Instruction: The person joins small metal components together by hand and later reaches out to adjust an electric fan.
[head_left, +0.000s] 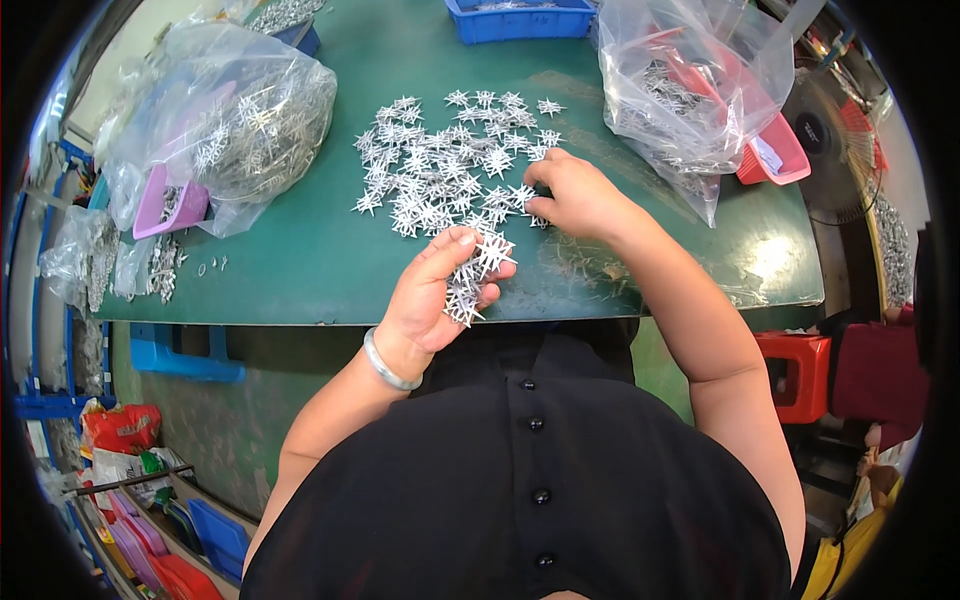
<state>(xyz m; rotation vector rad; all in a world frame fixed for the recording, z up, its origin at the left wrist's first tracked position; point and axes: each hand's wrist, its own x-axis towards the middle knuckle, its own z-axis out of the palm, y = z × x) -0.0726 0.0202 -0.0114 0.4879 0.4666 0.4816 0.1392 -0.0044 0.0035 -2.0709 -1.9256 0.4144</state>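
Many silvery star-shaped metal pieces (425, 165) with pointed spikes lie spread over the middle of the green table (350, 280). My left hand (425, 285), with a pale bangle at its wrist, is cupped at the table's near edge. Several of the same star pieces (470, 280) rest in it, held by the thumb and curled fingers. At the right side of the spread, my right hand (575, 195) reaches in with thumb and index finger bent around a star piece (522, 198). Whether its fingertips grip that piece is hard to make out.
A clear bag of metal parts (265, 130) and a purple scoop (170, 205) sit at left. Another clear bag (665, 110) and a pink-red tray (780, 150) stand at right, near a fan (825, 130). A blue bin (520, 22) is at the far edge.
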